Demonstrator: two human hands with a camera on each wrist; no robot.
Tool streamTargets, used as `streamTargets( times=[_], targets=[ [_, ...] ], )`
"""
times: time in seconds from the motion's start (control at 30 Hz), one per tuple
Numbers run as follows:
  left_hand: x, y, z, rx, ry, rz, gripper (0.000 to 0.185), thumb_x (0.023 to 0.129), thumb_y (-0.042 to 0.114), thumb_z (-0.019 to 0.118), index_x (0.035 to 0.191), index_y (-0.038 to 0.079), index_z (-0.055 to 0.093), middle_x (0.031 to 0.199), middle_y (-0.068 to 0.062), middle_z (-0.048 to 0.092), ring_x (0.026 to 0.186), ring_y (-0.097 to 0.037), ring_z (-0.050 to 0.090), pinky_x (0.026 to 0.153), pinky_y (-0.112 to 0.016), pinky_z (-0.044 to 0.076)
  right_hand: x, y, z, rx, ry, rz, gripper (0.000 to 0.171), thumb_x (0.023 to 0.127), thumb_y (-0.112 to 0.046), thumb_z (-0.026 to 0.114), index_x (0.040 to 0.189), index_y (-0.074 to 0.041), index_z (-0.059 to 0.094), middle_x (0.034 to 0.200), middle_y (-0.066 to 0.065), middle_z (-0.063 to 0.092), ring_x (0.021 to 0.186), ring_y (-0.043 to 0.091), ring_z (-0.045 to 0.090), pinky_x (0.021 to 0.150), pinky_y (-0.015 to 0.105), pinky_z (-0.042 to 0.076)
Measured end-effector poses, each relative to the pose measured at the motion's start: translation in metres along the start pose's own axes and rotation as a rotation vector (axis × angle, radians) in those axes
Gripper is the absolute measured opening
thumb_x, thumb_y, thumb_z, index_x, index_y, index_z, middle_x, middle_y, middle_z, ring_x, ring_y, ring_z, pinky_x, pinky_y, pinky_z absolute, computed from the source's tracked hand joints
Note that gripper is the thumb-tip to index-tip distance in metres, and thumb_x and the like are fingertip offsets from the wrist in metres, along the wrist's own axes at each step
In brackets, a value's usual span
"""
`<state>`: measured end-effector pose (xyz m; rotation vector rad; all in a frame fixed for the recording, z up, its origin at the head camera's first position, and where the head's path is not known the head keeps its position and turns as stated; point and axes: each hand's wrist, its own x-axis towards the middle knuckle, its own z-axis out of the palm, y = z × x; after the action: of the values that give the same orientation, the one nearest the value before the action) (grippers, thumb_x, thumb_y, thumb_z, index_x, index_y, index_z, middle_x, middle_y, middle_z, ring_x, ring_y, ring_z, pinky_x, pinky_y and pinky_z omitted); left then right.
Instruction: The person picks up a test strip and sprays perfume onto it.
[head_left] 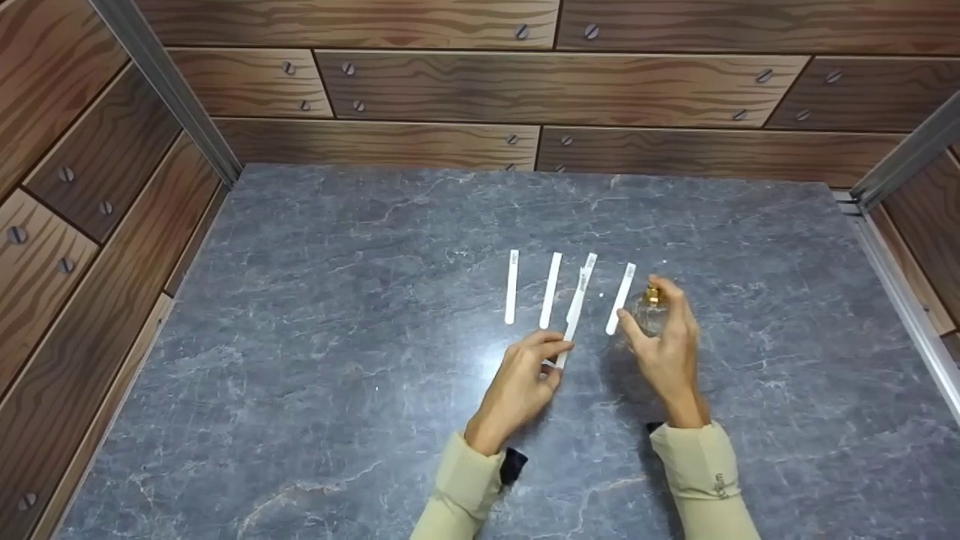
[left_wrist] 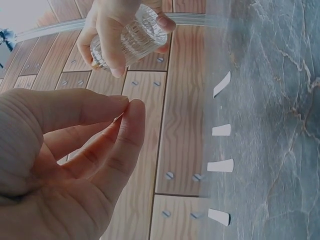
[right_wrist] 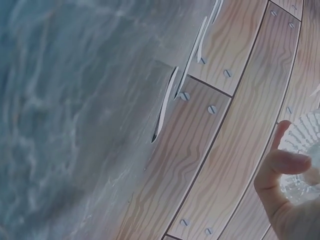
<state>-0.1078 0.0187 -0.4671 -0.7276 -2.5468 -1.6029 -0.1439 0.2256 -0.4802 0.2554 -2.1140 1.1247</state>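
My left hand [head_left: 517, 379] pinches the lower end of a white paper scent strip [head_left: 571, 330] between thumb and fingers. The strip points away from me, its far end overlapping another strip [head_left: 591, 261] in the head view. In the left wrist view the held strip is hidden at the pinching fingertips [left_wrist: 120, 102]. To the right, my right hand [head_left: 673, 345] grips a clear glass perfume bottle [head_left: 649, 316] with a gold spray top [head_left: 653, 292], the index finger on that top. The bottle's ribbed glass [right_wrist: 302, 137] shows at the right wrist view's edge.
More white strips lie roughly in a row on the grey marbled table [head_left: 337, 337]: one at the far left [head_left: 512, 287], another beside it [head_left: 550, 291], and one near the bottle [head_left: 620, 300]. Wood-patterned panels [head_left: 450, 86] stand behind and at both sides.
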Motion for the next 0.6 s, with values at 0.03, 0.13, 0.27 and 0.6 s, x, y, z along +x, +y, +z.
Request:
streamTargets(
  times=[0.03, 0.13, 0.27, 0.6],
  targets=[
    [0.0, 0.0, 0.0, 0.0, 0.0, 0.001, 0.035, 0.085, -0.022, 0.06, 0.117, -0.011, 0.07, 0.121, -0.02, 0.065, 0.098, -0.024, 0.07, 0.076, -0.012, 0.054, 0.0, 0.0, 0.0, -0.001, 0.0, 0.005, 0.056, 0.075, 0.012, 0.08, 0.126, 0.007, 0.055, 0.113, 0.031, 0.063, 0.101, 0.039, 0.059, 0.097, 0.028, 0.042],
    [0.001, 0.0, 0.0, -0.007, 0.003, 0.002, 0.035, 0.085, -0.022, 0.059, 0.117, -0.01, 0.07, 0.12, -0.019, 0.066, 0.098, -0.023, 0.07, 0.076, -0.012, 0.054, 0.0, 0.0, -0.001, -0.005, 0.004, 0.023, 0.057, 0.076, 0.012, 0.08, 0.127, 0.007, 0.055, 0.114, 0.03, 0.062, 0.102, 0.038, 0.059, 0.096, 0.028, 0.042],
    [0.001, -0.003, 0.0, -0.023, 0.008, -0.011, 0.035, 0.085, -0.021, 0.059, 0.116, -0.011, 0.07, 0.121, -0.02, 0.066, 0.099, -0.025, 0.071, 0.076, -0.012, 0.054, 0.001, 0.0, -0.002, 0.006, 0.005, 0.033, 0.059, 0.076, 0.012, 0.08, 0.129, 0.007, 0.055, 0.115, 0.028, 0.063, 0.103, 0.036, 0.059, 0.098, 0.026, 0.042],
    [0.009, -0.005, -0.014, -0.054, 0.055, -0.028, 0.035, 0.084, -0.022, 0.059, 0.118, -0.015, 0.067, 0.125, -0.024, 0.063, 0.099, -0.03, 0.07, 0.078, -0.015, 0.055, 0.003, 0.005, -0.006, 0.003, 0.034, 0.044, 0.061, 0.073, 0.013, 0.083, 0.128, 0.007, 0.056, 0.115, 0.026, 0.064, 0.1, 0.037, 0.059, 0.097, 0.022, 0.041]
  ],
)
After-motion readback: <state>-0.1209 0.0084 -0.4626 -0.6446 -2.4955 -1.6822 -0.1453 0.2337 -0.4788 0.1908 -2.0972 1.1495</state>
